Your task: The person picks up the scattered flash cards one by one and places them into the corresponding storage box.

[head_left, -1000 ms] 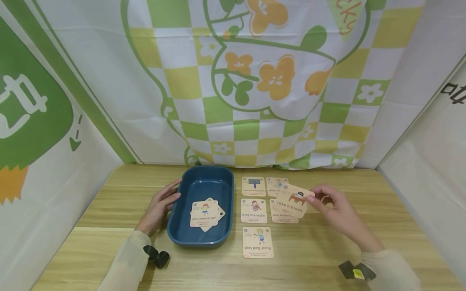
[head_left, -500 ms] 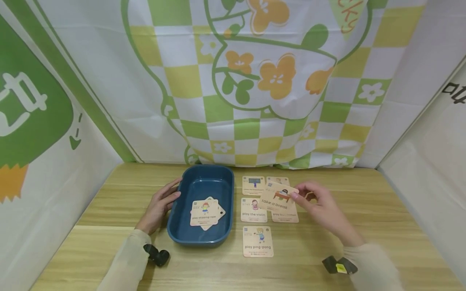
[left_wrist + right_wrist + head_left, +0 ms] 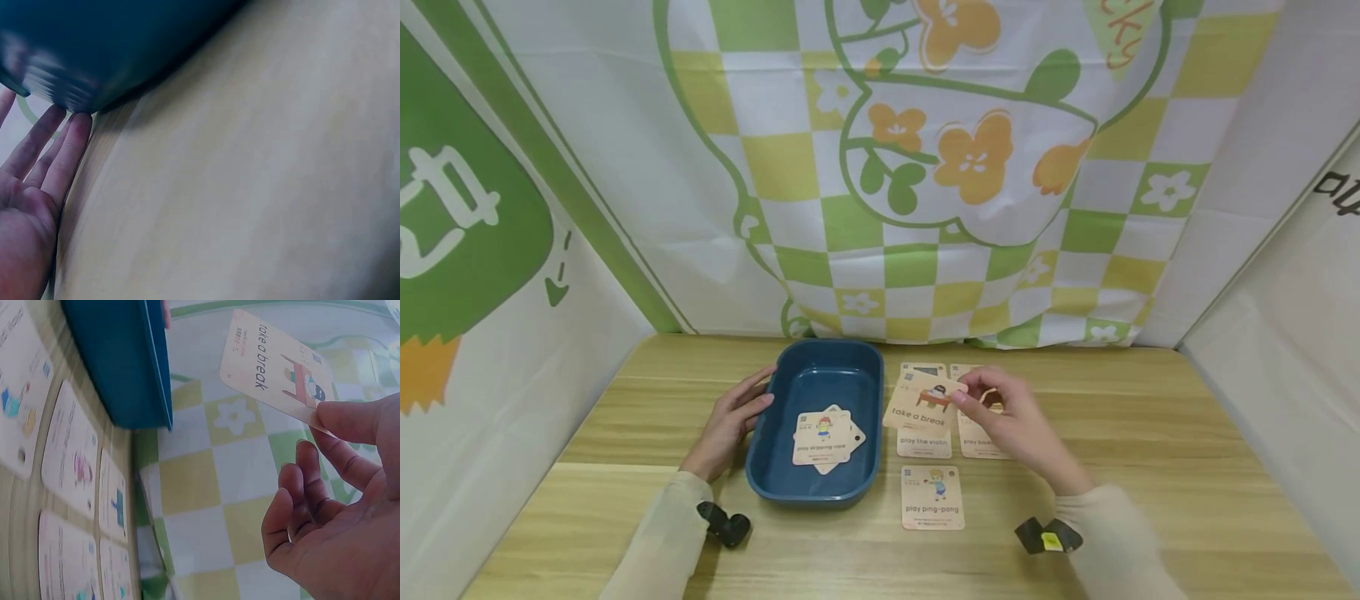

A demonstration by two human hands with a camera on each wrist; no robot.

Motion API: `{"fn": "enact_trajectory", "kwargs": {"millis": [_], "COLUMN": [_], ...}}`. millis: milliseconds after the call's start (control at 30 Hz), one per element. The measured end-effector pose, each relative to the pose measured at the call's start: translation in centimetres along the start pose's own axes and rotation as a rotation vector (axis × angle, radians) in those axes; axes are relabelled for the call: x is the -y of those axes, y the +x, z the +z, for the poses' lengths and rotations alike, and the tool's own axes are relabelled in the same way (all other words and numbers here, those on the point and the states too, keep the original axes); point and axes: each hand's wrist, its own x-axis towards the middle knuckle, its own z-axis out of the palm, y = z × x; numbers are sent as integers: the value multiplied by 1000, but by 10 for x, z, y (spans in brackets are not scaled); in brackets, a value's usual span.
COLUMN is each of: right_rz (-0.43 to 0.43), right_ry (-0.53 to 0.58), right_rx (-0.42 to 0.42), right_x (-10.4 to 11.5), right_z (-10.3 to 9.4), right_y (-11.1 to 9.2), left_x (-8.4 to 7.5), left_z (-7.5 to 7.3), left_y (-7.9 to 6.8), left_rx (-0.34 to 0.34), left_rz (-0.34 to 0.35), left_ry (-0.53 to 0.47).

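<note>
Between thumb and forefinger, my right hand (image 3: pixel 1018 425) pinches a "take a break" card (image 3: pixel 922 402) by its right edge. The card hangs above the table, partly covering the blackboard card (image 3: pixel 917 367) and the "play the violin" card (image 3: pixel 923 446) in the head view. My left hand (image 3: pixel 728 425) rests against the left side of a blue tray (image 3: pixel 760 471); the left wrist view shows straight fingers (image 3: pixel 70 147) touching its wall. Inside the tray, a "play skipping rope" card (image 3: pixel 822 437) lies on top of other cards turned at angles.
A "play ping-pong" card (image 3: pixel 932 498) lies nearest me on the wooden table (image 3: pixel 850 554). Two more cards, one a badminton card (image 3: pixel 981 446), are partly behind my right hand. A checkered cloth (image 3: pixel 910 267) hangs behind the table's far edge.
My right hand has carried the "take a break" card leftward, from over the right column of cards to over the left column near the tray. The left hand has stayed at the tray.
</note>
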Motion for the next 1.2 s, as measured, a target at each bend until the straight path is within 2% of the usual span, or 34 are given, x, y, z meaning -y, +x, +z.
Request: {"fn": "enact_trajectory", "kwargs": {"millis": [300, 500, 700, 967, 1200], "right_rz": [-65, -38, -51, -42, -40], "right_ry": [41, 64, 69, 91, 55], "right_rx": [26, 61, 79, 98, 117], "right_x": [7, 14, 18, 18, 12], "right_z": [30, 46, 60, 72, 80], "right_y": [12, 16, 20, 21, 18], "left_x": [1, 0, 1, 1, 1], "left_z": [0, 0, 0, 0, -1], "left_y": [0, 0, 0, 0, 1], "left_rx": [-1, 1, 8, 3, 2], "left_rz": [-3, 5, 8, -8, -9], "left_ry": [-5, -23, -31, -20, -15]}}
